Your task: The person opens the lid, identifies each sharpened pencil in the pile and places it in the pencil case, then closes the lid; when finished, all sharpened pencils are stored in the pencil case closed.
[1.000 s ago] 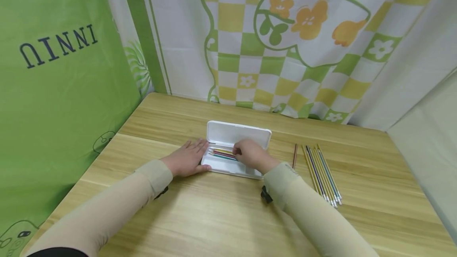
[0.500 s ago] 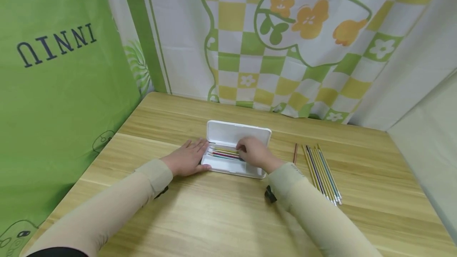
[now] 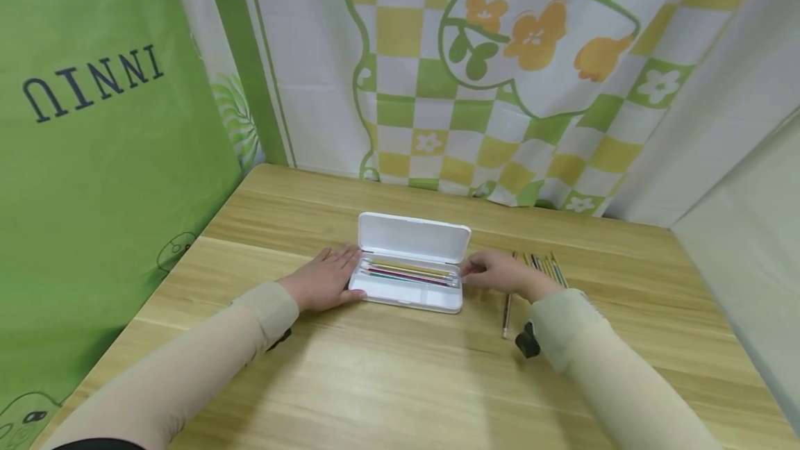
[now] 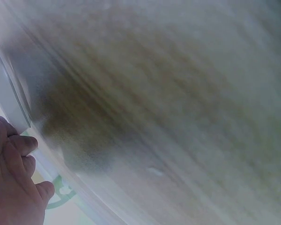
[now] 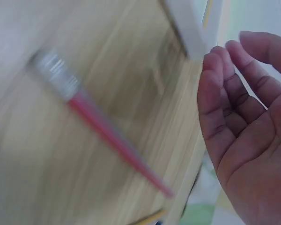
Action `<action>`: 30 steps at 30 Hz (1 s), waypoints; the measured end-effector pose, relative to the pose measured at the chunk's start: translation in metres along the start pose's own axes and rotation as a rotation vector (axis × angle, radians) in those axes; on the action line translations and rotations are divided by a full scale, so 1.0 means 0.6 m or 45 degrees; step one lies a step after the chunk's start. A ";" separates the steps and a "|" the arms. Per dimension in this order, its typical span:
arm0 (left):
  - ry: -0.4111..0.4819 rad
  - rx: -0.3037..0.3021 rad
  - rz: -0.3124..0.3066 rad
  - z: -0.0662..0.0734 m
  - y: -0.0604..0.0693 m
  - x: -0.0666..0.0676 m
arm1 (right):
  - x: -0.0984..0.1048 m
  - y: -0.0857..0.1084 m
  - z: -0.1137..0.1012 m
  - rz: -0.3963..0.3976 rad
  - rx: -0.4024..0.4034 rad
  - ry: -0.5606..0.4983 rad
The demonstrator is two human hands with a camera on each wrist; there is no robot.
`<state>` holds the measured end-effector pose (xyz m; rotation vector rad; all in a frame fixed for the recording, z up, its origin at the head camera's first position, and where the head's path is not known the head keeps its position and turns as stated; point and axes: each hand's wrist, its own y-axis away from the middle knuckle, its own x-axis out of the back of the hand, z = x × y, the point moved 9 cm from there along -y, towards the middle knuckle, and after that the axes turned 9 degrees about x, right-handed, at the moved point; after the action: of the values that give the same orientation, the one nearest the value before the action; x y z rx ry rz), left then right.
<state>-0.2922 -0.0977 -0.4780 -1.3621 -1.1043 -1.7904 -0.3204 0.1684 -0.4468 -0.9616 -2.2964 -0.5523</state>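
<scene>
A white pencil case (image 3: 381, 290) stands on the table with its lid (image 3: 412, 236) raised. Several pencils (image 3: 409, 271) lie side by side in its rear part. My left hand (image 3: 325, 278) rests against the case's left end, fingers spread and thumb at the front corner. Just off the right end is my right hand (image 3: 500, 273), its fingers loosely bent with nothing between them in the right wrist view. A single reddish pencil (image 5: 117, 136) with a metal-banded end lies on the table below that hand.
Beyond the right wrist, several more pencils (image 3: 550, 267) lie in a row, partly hidden by the sleeve. The wooden table (image 3: 375, 380) meets a patterned curtain (image 3: 475, 110) at the back and a green cloth (image 3: 112, 179) at the left.
My right hand has let go of the pencils in the case and moved right, out past its end. The pencils' right ends now show. My left hand has stayed in place.
</scene>
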 end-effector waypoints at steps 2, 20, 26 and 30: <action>-0.011 0.000 -0.003 -0.001 0.000 0.000 | 0.008 0.016 0.016 0.022 -0.040 -0.071; -0.009 -0.022 -0.026 0.009 -0.003 0.003 | 0.103 0.146 0.124 0.371 -0.243 -0.327; 0.012 -0.019 -0.006 0.006 -0.002 0.003 | 0.114 0.172 0.156 0.453 -0.284 -0.416; 0.017 -0.012 0.008 0.002 -0.001 0.003 | 0.123 0.185 0.163 0.499 -0.295 -0.465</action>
<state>-0.2925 -0.0964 -0.4763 -1.3556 -1.0848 -1.8000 -0.3145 0.3337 -0.4551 -1.6989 -2.2877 -0.5127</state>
